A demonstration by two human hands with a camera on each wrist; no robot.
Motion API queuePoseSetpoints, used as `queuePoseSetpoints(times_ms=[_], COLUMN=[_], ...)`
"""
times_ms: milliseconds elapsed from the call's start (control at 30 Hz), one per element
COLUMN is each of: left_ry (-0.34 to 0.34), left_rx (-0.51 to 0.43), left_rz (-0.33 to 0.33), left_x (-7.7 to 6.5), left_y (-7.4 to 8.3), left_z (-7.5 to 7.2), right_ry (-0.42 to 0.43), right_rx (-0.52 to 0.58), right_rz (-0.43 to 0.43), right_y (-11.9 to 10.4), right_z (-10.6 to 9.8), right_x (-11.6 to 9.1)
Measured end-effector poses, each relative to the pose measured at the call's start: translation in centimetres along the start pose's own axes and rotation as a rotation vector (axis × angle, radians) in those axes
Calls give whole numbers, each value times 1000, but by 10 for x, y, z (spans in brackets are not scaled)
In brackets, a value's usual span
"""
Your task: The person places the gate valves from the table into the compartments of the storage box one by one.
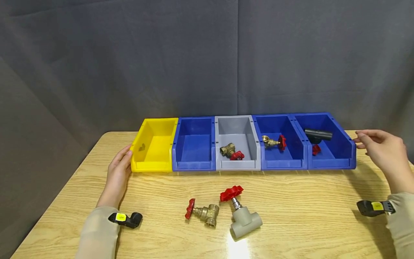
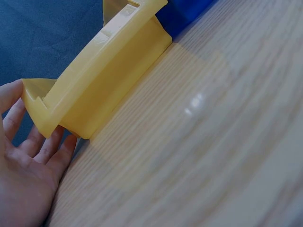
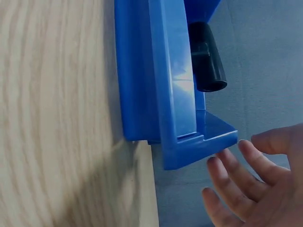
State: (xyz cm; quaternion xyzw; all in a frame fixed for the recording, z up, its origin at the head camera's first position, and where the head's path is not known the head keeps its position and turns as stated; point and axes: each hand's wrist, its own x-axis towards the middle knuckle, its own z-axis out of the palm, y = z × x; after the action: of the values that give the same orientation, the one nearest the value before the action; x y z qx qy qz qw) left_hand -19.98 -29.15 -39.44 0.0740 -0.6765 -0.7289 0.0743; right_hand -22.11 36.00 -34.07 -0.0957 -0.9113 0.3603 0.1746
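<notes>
Five joined open-front bins stand in a row at the back of the table. My left hand (image 1: 117, 171) rests against the outer side of the yellow bin (image 1: 152, 166), at the row's left end. In the left wrist view its fingers (image 2: 49, 146) lie along the bin's side, fairly straight. At the other end my right hand (image 1: 386, 149) has its fingertips right at the outer wall of the end blue bin (image 1: 333, 164), fingers loosely bent. Inside that bin lies a black tee-shaped valve (image 1: 318, 135) with a red handwheel (image 1: 316, 149).
A brass gate valve (image 1: 203, 213) and a grey plastic tee valve (image 1: 245, 221), both with red handwheels, lie on the table (image 1: 155, 201) before the bins. Brass valves lie in the grey bin (image 1: 237, 165) and adjoining blue bin (image 1: 284, 164). A dark curtain (image 1: 194, 64) hangs behind.
</notes>
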Motion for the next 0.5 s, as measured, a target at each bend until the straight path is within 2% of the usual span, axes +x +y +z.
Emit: queuePoseSetpoints(times_ms=[167,267,333,400,500], left_ry=[-6,-4,16,43,81], left_rx=[1,8,6,8,6], left_rz=[-4,-3,2,10,14], left_x=[0,0,0,-1,-1], left_y=[1,0,0,0,0], left_z=[0,1,2,2,3], right_ry=[-54,-70,-81,-94,-146], right_rx=[11,-14,-33,-65,-51], right_rz=[14,1,-6,9,35], right_y=[18,65,86,91,52], right_z=[6,20,26,30,21], right_x=[8,33,44,48,27])
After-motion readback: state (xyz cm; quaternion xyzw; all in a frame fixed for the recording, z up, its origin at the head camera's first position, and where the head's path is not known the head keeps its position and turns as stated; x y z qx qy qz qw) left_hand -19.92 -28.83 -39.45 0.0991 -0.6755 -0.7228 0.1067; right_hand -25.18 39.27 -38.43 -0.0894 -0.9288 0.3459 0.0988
